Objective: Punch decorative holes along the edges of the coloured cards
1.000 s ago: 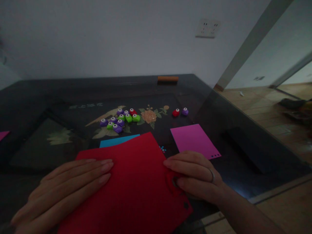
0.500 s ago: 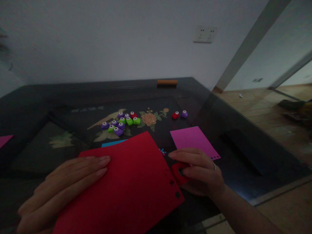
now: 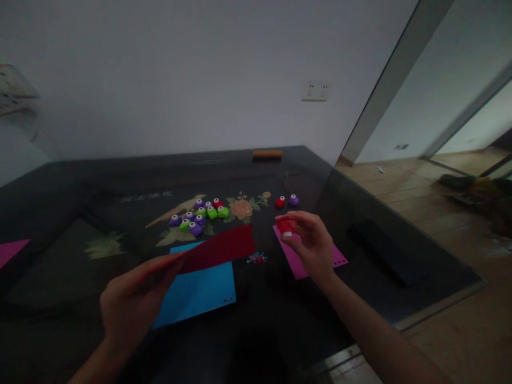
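Observation:
My left hand [image 3: 136,298] pinches a red sheet of paper [image 3: 222,248], lifted and tilted nearly edge-on above the table. Below it lies a blue sheet [image 3: 200,293] with small holes at its lower right corner. My right hand [image 3: 314,242] grips a small red craft punch [image 3: 286,225], its white part facing down. Under that hand a pink sheet [image 3: 298,266] rests on the table, with a row of punched holes along its near right edge. Between the sheets sits a little pile of blue and pink paper cut-outs [image 3: 257,258].
Several purple, green and red punches [image 3: 200,213] cluster left of centre on the dark glass table [image 3: 192,170]. A red punch [image 3: 280,201] and a purple one [image 3: 293,200] stand farther right. An orange-brown roll [image 3: 267,154] lies by the wall; another pink sheet [image 3: 12,252] is far left.
The red sheet has been raised off the table and tilted, uncovering the blue sheet. The red punch has come away from its edge, and my right hand has lifted it over the pink sheet.

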Tool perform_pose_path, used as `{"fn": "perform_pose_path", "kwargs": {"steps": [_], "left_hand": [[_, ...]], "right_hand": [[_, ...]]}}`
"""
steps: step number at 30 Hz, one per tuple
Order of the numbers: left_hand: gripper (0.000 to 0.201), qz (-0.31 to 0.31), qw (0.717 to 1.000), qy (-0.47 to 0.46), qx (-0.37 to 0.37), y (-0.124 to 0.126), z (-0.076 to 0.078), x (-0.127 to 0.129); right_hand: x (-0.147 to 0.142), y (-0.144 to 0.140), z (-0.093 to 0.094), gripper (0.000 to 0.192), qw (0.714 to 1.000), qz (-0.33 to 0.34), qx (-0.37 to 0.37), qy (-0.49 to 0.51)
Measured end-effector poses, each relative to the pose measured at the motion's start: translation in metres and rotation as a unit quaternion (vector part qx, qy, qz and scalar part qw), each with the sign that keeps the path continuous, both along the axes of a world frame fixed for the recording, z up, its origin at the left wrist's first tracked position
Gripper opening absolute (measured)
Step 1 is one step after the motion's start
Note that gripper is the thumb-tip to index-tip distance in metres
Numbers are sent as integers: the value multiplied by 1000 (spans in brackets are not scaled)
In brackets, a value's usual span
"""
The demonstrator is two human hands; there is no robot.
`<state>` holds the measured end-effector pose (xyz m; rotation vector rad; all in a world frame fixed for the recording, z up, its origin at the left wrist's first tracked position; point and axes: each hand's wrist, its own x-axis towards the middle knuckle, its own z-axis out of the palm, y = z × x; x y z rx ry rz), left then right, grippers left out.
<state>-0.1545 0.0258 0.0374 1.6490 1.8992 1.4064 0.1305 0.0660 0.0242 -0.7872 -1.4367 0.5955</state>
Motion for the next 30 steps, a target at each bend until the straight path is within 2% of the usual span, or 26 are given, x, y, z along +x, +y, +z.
{"fn": "perform_pose_path", "kwargs": {"steps": [3,6,9,12,13,15,16,19,22,26,30], "left_hand": [[30,4,999,4,-50,3,2,2],[26,-57,986,-98,-124,5,5,8],[31,-118,952,-225,-173,6,6,17],[41,-171,913,-298,-221,7,4,23],[44,-184,904,-308,-233,8,4,24],[48,-197,896,-316,-244,8,3,24],[49,-197,894,-318,-245,8,3,24],[46,-203,890,-329,-241,8,3,22],[44,-220,880,-346,-239,8,2,20],[44,-228,870,-363,-243,9,-1,18],[42,-236,864,-380,-231,10,-2,16]], "right_hand": [[4,11,0,31,994,-26,-83,64],[14,24,-3,32,985,-34,-127,111],[30,38,-8,35,975,-67,-148,154],[49,53,-12,40,961,-118,-170,184],[56,59,-13,44,961,-140,-180,154],[66,72,-15,49,955,-202,-216,-9],[70,78,-16,49,950,-213,-225,-45],[77,94,-20,43,929,-242,-248,-133],[77,103,-27,34,896,-270,-267,-228],[74,106,-35,30,856,-282,-289,-322],[74,104,-35,30,828,-291,-298,-375]]}}
